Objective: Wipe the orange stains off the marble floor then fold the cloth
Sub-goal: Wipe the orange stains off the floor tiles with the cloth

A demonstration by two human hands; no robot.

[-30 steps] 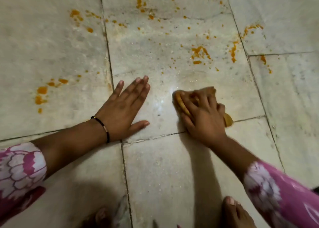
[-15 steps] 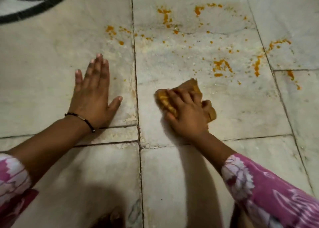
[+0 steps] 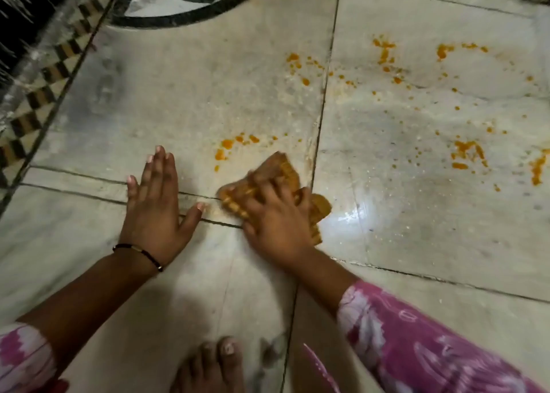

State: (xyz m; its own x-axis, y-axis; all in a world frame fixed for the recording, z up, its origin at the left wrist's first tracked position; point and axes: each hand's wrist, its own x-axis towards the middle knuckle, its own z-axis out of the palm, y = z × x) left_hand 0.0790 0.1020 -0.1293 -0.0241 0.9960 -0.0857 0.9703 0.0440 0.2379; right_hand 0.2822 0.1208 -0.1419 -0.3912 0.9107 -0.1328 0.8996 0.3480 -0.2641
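Much of the crumpled orange-stained brown cloth is being hidden beneath the right hand, whose fingers are being smeared by motion blur.

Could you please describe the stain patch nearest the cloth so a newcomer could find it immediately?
Start at the right hand pressing the orange cloth onto the marble floor. Just beyond the cloth, toward the left hand, lies a small arc of orange stains. It sits alone on that slab, apart from the wider splatter farther right.

marble floor: pale slabs, dark joints | orange stains: scattered toward far right; small cluster mid-floor | cloth: crumpled, orange-soiled, under right hand | left hand: flat, beside cloth | bare foot: near edge | patterned border: far-left corner
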